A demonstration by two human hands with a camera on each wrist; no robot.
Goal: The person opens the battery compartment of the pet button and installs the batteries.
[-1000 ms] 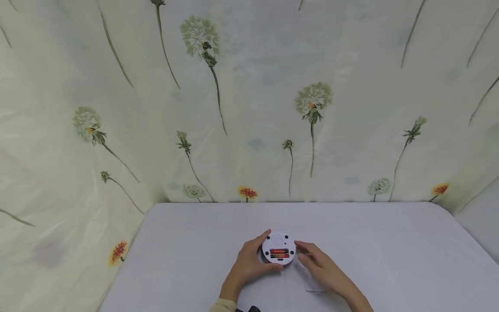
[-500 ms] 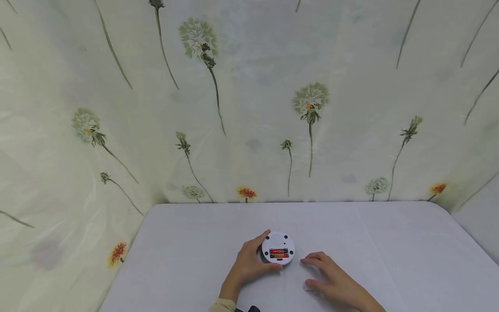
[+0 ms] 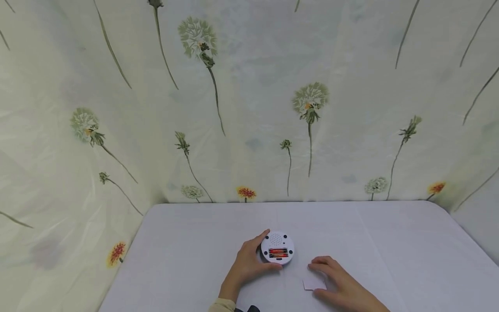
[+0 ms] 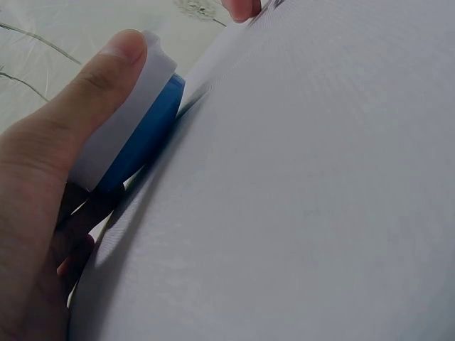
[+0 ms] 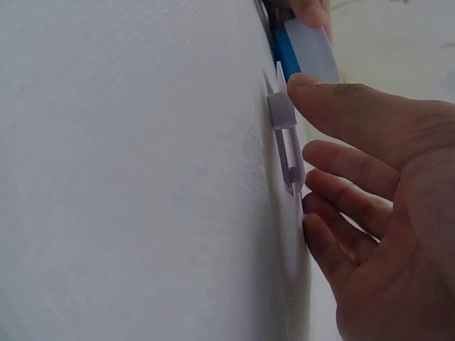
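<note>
My left hand (image 3: 246,264) grips a round white device (image 3: 276,239) by its rim, thumb on the near side and fingers round the far side. Its upturned face shows a speaker grille, dark feet and an uncovered battery bay with red batteries (image 3: 278,253). In the left wrist view its blue underside (image 4: 153,131) faces the table. My right hand (image 3: 341,284) is spread around a small white battery cover (image 3: 313,284) that lies on the table. In the right wrist view the thumb is at the edge of the cover (image 5: 282,111), with the fingers loosely bent alongside; contact is unclear.
A white cloth covers the table (image 3: 187,242). Behind it hangs a pale curtain (image 3: 249,86) printed with dandelions and orange flowers. A dark object (image 3: 253,308) shows at the bottom edge beside the left sleeve (image 3: 223,305).
My right hand has drawn back from the device's right side, toward the body and right, to the battery cover, which is now more exposed. The left hand keeps holding the device in place.
</note>
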